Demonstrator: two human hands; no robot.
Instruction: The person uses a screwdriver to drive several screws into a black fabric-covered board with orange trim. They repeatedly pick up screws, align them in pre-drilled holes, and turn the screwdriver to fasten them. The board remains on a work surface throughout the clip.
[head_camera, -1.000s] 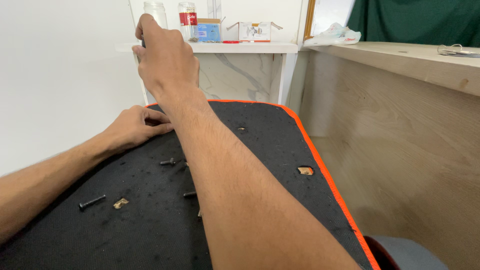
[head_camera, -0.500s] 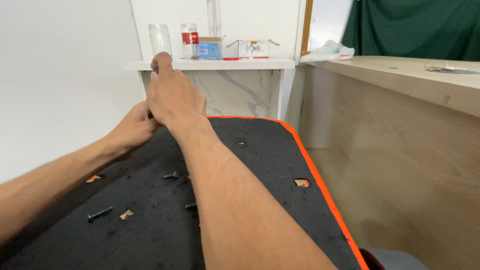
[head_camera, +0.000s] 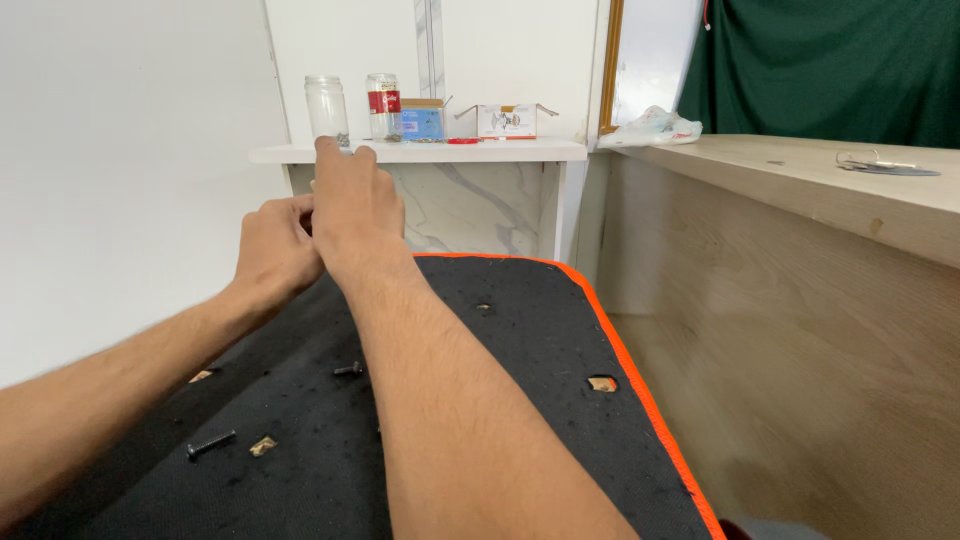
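Both hands meet above the black panel (head_camera: 520, 340) — the right hand (head_camera: 352, 205) pinches something small and dark, too tiny to identify; whether the left hand (head_camera: 275, 245) grips anything cannot be told. On the white shelf (head_camera: 480, 152): clear jar (head_camera: 325, 108), red-labelled jar (head_camera: 382, 105), blue box (head_camera: 421, 120). Black screws (head_camera: 211, 443) lie on the panel.

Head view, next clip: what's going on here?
A person has both hands raised together over a black panel with an orange edge. The right hand pinches something small at its fingertips, too small to identify; the left hand is cupped beside it. Loose black screws lie on the panel. Jars and small boxes stand on a white shelf behind.
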